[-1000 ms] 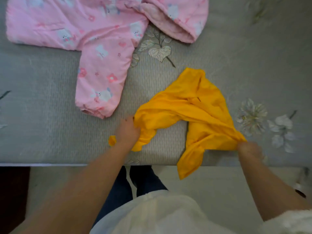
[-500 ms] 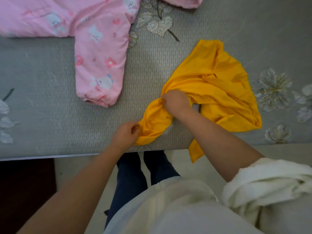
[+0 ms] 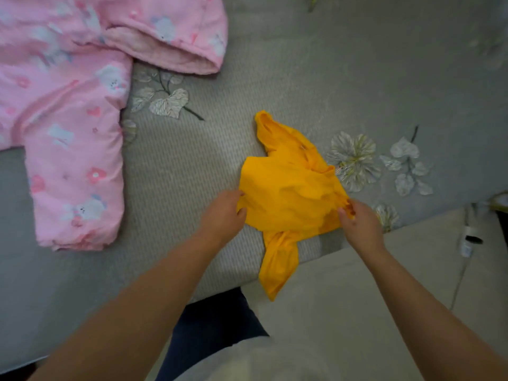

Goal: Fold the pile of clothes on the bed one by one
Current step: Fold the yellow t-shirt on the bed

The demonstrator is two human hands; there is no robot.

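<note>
pink garment [image 3: 68, 127]: cut off top and left, blurred | yellow garment [image 3: 288, 193]: edges under both hands

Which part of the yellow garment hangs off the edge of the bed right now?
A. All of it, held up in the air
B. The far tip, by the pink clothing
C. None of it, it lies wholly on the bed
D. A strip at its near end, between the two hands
D: the yellow garment lies on the bed, and its near strip droops past the edge, between the left hand and the right hand.

Left grip [image 3: 224, 213] and right grip [image 3: 358, 225] both pinching, forearms extended
</note>
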